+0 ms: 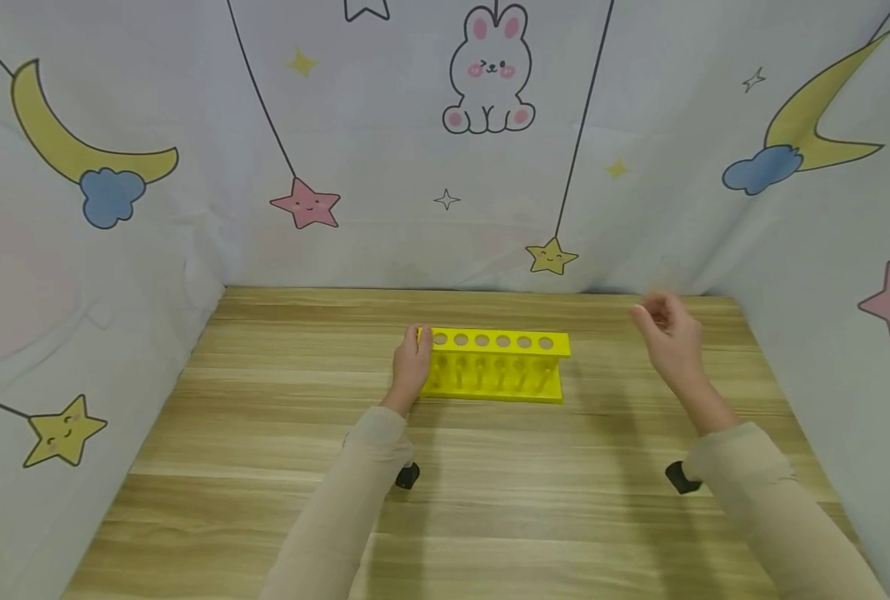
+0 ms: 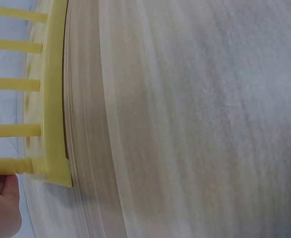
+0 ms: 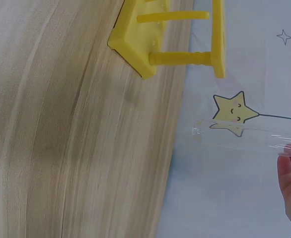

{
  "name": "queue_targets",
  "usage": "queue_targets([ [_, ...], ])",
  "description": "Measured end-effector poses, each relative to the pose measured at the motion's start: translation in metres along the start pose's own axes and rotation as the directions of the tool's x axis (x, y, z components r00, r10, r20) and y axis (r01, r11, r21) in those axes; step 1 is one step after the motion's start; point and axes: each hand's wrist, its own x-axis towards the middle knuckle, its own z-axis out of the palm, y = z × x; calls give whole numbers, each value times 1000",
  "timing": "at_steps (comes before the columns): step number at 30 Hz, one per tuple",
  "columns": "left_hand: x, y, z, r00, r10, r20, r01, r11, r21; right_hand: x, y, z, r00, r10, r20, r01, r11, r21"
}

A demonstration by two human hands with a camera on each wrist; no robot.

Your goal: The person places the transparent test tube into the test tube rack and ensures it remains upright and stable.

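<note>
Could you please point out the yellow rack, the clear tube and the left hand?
Yellow rack (image 1: 493,346): head view, on its holed top plate.
Clear tube (image 3: 250,139): right wrist view, on its side wall.
Left hand (image 1: 412,365): head view, on the back of the hand.

Can't read any text, label, brand, number or sign in any view: not on yellow rack (image 1: 493,351), clear tube (image 3: 245,139), wood-grain tabletop (image 1: 520,500) or printed cloth (image 1: 385,150).

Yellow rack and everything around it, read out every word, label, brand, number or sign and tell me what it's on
None can be read: no lettering or numbers show on the yellow rack, the clear tube in the right hand, the table or the white cloth, which bears only drawings.
</note>
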Motion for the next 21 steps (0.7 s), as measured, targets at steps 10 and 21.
queue_targets([
  [10,0,0,0,1000,-8,-6,8,1000,-14,-9,-31,1,999,-30,24,29,999,40],
  [21,0,0,1,1000,-24,-20,23,1000,-5,-11,-39,4,998,-59,25,58,997,57],
])
